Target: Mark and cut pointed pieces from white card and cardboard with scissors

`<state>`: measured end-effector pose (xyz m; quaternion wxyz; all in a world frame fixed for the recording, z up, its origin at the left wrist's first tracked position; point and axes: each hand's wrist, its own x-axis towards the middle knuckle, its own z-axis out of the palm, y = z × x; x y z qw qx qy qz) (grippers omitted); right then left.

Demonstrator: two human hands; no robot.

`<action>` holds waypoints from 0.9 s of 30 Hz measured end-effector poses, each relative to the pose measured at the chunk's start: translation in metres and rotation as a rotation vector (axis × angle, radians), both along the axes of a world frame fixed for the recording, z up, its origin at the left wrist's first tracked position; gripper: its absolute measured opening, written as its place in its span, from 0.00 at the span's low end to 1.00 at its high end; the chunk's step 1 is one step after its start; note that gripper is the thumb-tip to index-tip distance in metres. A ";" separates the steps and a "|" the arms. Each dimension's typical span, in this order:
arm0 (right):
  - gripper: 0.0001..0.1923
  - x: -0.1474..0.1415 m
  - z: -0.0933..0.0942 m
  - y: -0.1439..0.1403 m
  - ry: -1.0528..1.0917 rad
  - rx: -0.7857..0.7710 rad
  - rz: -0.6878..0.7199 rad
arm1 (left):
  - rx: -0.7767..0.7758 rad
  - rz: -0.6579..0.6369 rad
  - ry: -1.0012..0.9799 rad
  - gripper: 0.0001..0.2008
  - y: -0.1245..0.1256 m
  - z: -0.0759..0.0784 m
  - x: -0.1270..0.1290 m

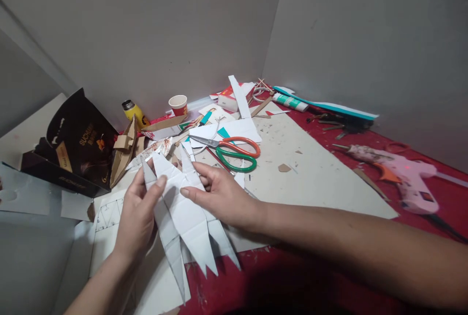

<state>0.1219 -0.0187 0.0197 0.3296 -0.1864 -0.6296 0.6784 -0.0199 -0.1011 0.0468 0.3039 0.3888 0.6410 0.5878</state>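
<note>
A white cardboard cut-out (188, 217) with long pointed ends at both sides is held a little above the table. My left hand (137, 215) grips its left edge, thumb on top. From the right, my right hand (223, 195) holds its upper right part, with the thumb on the face and the fingers behind. Under them lie white cardboard sheets (109, 217) with pencil lines.
Orange-and-green scissors (236, 151) lie just beyond my right hand. A pink glue gun (398, 173) rests at the right on the red table (449, 198). A dark box (78, 144), a yellow bottle (133, 111), a paper cup (178, 105) and scraps crowd the back.
</note>
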 end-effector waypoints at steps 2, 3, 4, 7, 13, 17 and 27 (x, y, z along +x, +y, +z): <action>0.08 -0.002 -0.005 0.007 0.003 -0.021 0.014 | 0.004 -0.010 -0.085 0.30 0.006 0.001 -0.009; 0.07 -0.003 -0.008 0.010 -0.019 -0.011 0.007 | 0.095 0.064 -0.036 0.30 0.008 0.001 -0.015; 0.06 -0.003 -0.010 0.012 -0.053 0.019 -0.013 | 0.177 0.146 0.061 0.28 0.010 0.001 -0.020; 0.08 -0.004 -0.013 0.015 -0.134 0.149 -0.094 | 0.210 0.229 0.343 0.18 0.011 0.001 -0.032; 0.13 -0.001 -0.011 0.011 -0.152 0.255 -0.100 | 0.046 0.100 0.403 0.20 0.012 0.001 -0.032; 0.12 -0.001 -0.013 0.010 -0.150 0.296 -0.061 | 0.000 0.042 0.281 0.13 0.012 -0.002 -0.033; 0.16 -0.005 -0.019 0.011 -0.284 0.334 -0.113 | 0.116 0.088 0.025 0.10 0.018 -0.005 -0.055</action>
